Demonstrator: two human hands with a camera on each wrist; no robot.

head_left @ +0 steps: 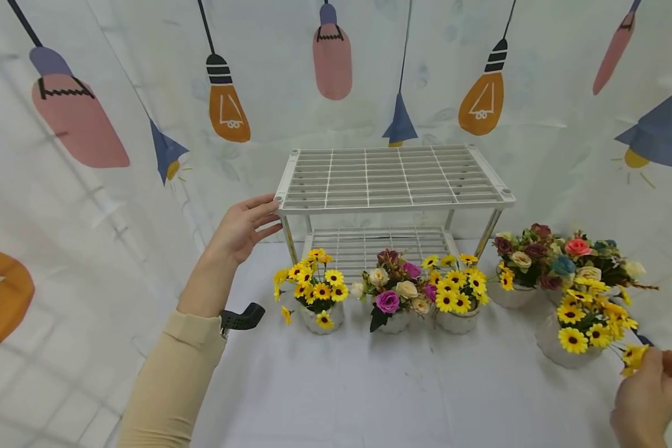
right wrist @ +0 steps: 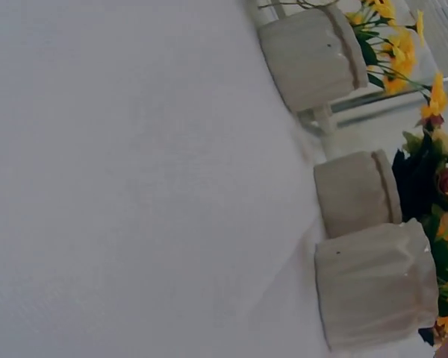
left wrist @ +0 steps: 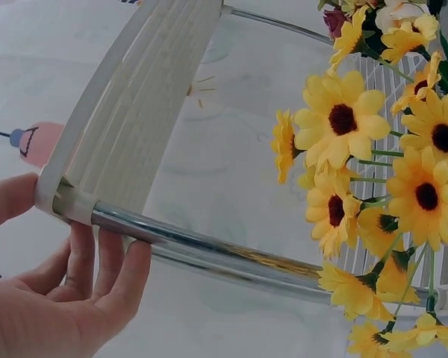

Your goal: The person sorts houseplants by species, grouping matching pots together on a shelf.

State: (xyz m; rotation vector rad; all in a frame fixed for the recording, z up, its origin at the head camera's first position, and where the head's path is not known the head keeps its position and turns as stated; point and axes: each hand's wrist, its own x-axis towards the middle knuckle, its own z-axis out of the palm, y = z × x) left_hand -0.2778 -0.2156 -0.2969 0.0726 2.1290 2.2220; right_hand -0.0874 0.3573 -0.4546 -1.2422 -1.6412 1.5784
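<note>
A white two-tier rack (head_left: 392,180) with metal posts stands against the back. My left hand (head_left: 243,227) grips its near left top corner; in the left wrist view, the fingertips (left wrist: 138,257) touch the silver post (left wrist: 209,242). At the far right, my right hand (head_left: 652,392) pinches a yellow artificial flower (head_left: 633,359) that leans out of a white pot (head_left: 562,348). Only a sliver of this hand shows in the right wrist view. Before the rack stand a left pot of yellow flowers (head_left: 313,283), a pot of mixed roses (head_left: 392,289) and another yellow-flowered pot (head_left: 459,320).
Behind the right hand's pot stand further pots with dark roses (head_left: 529,249) and coral and blue blooms (head_left: 579,249). A white cloth (head_left: 369,392) covers the surface. Behind hangs a pale curtain (head_left: 162,56) printed with lamps.
</note>
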